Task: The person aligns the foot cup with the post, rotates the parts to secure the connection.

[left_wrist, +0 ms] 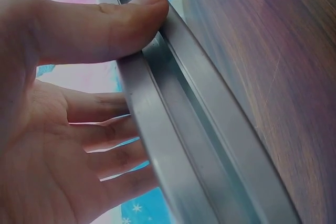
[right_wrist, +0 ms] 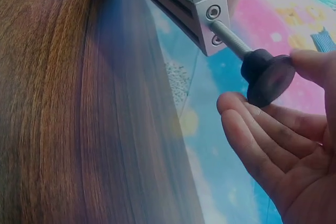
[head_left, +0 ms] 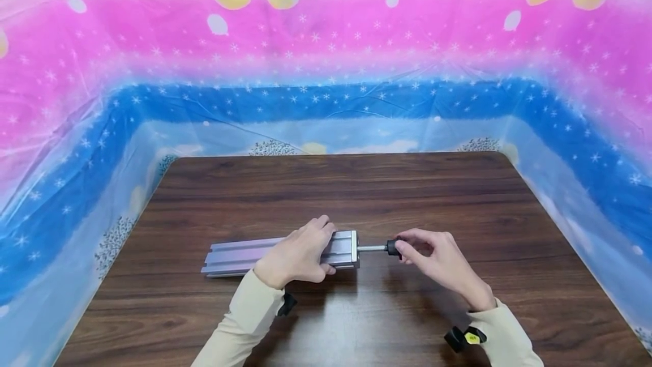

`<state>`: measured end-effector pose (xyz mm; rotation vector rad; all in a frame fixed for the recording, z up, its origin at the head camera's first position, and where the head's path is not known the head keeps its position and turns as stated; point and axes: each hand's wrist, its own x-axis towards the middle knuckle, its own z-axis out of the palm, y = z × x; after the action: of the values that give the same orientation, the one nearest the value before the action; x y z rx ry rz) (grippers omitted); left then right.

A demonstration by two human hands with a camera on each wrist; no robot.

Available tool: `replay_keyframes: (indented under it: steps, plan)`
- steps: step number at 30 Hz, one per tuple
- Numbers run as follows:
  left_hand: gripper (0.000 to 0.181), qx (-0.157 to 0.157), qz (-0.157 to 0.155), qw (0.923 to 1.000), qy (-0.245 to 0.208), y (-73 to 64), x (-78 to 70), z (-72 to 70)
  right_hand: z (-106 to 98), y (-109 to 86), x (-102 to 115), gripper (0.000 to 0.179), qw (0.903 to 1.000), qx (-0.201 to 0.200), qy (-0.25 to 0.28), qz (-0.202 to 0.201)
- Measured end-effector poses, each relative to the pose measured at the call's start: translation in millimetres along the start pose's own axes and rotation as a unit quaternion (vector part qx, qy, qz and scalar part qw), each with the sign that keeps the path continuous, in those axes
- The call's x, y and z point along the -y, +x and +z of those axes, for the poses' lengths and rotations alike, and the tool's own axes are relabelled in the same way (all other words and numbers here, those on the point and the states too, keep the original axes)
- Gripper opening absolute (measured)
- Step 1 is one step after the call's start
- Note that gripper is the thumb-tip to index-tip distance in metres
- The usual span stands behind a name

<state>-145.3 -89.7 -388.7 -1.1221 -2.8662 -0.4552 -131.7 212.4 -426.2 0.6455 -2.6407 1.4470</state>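
A silver aluminium profile (head_left: 236, 255) with slotted sides lies lengthwise across the table. My left hand (head_left: 300, 255) grips it near its right end, thumb on the near side and fingers over the far side. The thumb presses across a slot in the left wrist view. From the end plate (right_wrist: 210, 19), which has two visible socket screws, a threaded rod (right_wrist: 231, 39) sticks out. It carries a black levelling foot (right_wrist: 270, 77) with a round, flared base. My right hand (head_left: 440, 256) pinches this foot by its rim, thumb on one side and fingertips on the other.
The dark wood-grain table (head_left: 336, 186) has rounded far corners. A pink and blue patterned cloth (head_left: 326, 101) surrounds it at the back and sides. Black wrist devices (head_left: 455, 339) are strapped under both cream sleeves.
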Motion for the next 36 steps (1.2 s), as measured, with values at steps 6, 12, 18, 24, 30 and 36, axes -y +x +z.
replay_keyframes:
  steps: [6, 12, 18, 24, 30, 36]
  plan:
    - [0.052, 0.004, -0.008, 0.9999, -0.007, 0.6, -0.9, -1.5, 2, 3.9, 6, 0.032, 0.9980, 0.007, 0.013, 0.061]
    - [0.052, 0.012, -0.011, 0.9998, -0.013, -0.2, -0.9, 1.0, 4, 3.6, 7, 0.044, 0.9962, 0.017, 0.012, 0.084]
    - [0.053, 0.015, -0.010, 0.9998, -0.002, -0.5, -0.3, 3.4, 6, -0.8, 2, 0.032, 0.9977, 0.023, -0.020, 0.061]
    - [0.053, 0.015, -0.011, 0.9998, 0.006, 0.5, 0.1, 5.1, 9, -8.6, -4, 0.053, 0.9953, 0.013, -0.064, -0.072]
    - [0.053, 0.028, -0.014, 0.9994, 0.012, 0.8, -0.6, 10.1, 15, -12.1, -10, 0.054, 0.9882, 0.001, -0.041, -0.147]
    - [0.053, 0.034, -0.016, 0.9992, 0.015, 1.8, -1.8, 13.5, 14, -15.1, -15, 0.047, 0.9939, 0.000, -0.028, -0.107]
